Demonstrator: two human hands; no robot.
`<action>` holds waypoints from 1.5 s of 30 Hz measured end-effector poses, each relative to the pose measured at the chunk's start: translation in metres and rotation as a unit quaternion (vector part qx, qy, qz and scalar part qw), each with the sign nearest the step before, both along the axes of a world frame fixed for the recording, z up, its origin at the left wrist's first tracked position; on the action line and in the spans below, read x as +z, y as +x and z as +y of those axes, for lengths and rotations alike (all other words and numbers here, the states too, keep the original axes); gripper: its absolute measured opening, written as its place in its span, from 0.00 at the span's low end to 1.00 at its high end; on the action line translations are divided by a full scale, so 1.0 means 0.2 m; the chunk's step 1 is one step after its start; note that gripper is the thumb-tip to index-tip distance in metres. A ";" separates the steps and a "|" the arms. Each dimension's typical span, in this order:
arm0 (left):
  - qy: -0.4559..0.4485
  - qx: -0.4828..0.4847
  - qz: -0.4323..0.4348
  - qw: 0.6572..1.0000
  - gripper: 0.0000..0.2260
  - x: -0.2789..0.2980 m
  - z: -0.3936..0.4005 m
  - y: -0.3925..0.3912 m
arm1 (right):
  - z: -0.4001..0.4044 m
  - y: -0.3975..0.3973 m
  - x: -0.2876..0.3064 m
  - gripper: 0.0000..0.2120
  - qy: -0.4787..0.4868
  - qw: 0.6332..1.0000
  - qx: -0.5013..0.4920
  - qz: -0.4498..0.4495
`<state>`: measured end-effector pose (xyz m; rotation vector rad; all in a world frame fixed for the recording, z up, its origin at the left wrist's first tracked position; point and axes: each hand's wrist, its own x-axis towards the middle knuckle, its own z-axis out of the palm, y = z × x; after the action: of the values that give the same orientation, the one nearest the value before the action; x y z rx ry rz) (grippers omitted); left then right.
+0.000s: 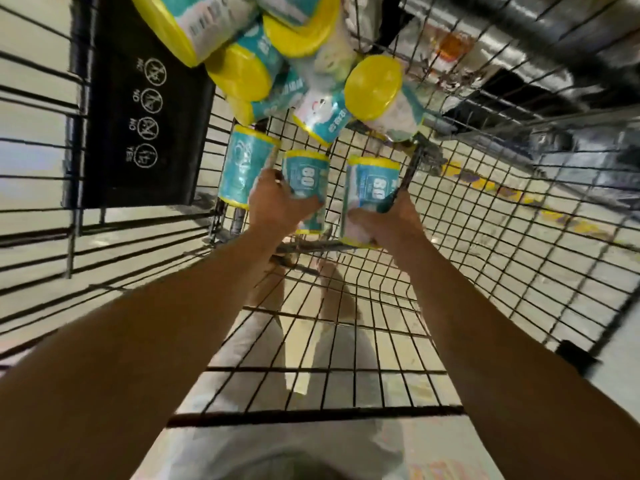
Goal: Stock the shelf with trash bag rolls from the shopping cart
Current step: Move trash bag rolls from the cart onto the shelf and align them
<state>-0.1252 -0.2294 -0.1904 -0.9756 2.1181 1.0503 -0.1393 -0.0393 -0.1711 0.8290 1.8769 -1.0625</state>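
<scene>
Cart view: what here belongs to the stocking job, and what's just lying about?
Job:
left hand on a trash bag roll
right hand on another roll
loose roll
piled rolls
shopping cart

Lying about:
child-seat warning panel

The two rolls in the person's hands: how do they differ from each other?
The left hand wraps over the front of its roll, partly covering the label; the right hand grips its roll from the side and below. The right roll sits slightly lower in view. Both are teal-labelled with "80" and yellow ends, upright.
</scene>
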 end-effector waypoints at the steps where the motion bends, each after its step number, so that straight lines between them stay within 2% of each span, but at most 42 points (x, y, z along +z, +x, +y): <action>1: 0.007 0.008 -0.007 1.000 0.41 0.07 0.00 0.00 | 0.02 0.01 0.07 0.40 -0.007 1.000 -0.003 0.008; 3: 0.054 0.033 -0.009 0.998 0.39 0.24 0.02 0.01 | 0.07 0.05 0.22 0.37 -0.045 0.999 -0.018 0.020; 4: 0.089 0.050 -0.002 0.995 0.35 0.33 0.04 0.02 | 0.08 0.06 0.31 0.34 -0.079 0.996 -0.032 0.030; 6: 0.156 0.081 0.025 0.984 0.19 0.53 0.08 0.05 | 0.12 0.11 0.49 0.25 -0.147 0.985 -0.069 0.056; 8: 0.203 0.106 0.063 0.971 0.13 0.74 0.14 0.09 | 0.15 0.15 0.71 0.14 -0.193 0.973 -0.085 0.088; 10: 0.240 0.124 0.084 0.959 0.14 0.93 0.19 0.14 | 0.18 0.20 0.88 0.13 -0.231 0.962 -0.095 0.109; 11: 0.260 0.124 0.095 0.953 0.18 1.01 0.20 0.16 | 0.20 0.23 0.96 0.14 -0.243 0.958 -0.101 0.114; 13: 0.294 0.130 0.122 0.939 0.28 1.17 0.21 0.22 | 0.23 0.29 1.11 0.27 -0.249 0.953 -0.113 0.129; 14: 0.305 0.135 0.133 0.933 0.30 1.25 0.21 0.25 | 0.25 0.33 1.19 0.30 -0.256 0.949 -0.115 0.141; 18: 0.330 0.114 0.169 0.922 0.31 1.54 0.24 0.37 | 0.28 0.44 1.47 0.20 -0.240 0.945 -0.104 0.197; 23: 0.321 0.065 0.224 0.918 0.26 1.83 0.29 0.48 | 0.26 0.56 1.68 0.24 -0.204 0.933 -0.141 0.262; 26: 0.326 0.054 0.245 0.911 0.24 1.93 0.32 0.55 | 0.27 0.66 1.77 0.23 -0.198 0.922 -0.152 0.297; 28: 0.345 0.044 0.250 0.904 0.27 1.98 0.31 0.61 | 0.28 0.73 1.82 0.25 -0.195 0.912 -0.169 0.318; 30: 0.357 0.036 0.255 0.898 0.29 2.02 0.29 0.66 | 0.28 0.82 1.85 0.22 -0.181 0.904 -0.194 0.335; 33: 0.358 0.018 0.268 0.894 0.24 2.06 0.23 0.78 | 0.25 0.97 1.88 0.16 -0.156 0.890 -0.233 0.359; 37: 0.354 0.035 0.268 0.895 0.21 2.05 0.11 1.00 | 0.20 1.18 1.91 0.17 -0.143 0.881 -0.251 0.374; 41: 0.366 0.057 0.260 0.892 0.30 2.03 0.06 1.20 | 0.20 1.38 1.95 0.17 -0.120 0.876 -0.260 0.388; 45: 0.377 0.045 0.254 0.890 0.21 2.05 0.14 1.29 | 0.27 1.56 1.98 0.17 -0.095 0.867 -0.286 0.397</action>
<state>0.1327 -0.2012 0.2192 -0.4326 1.7399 2.1378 0.1730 0.0146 0.2247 0.9365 2.1552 -2.1873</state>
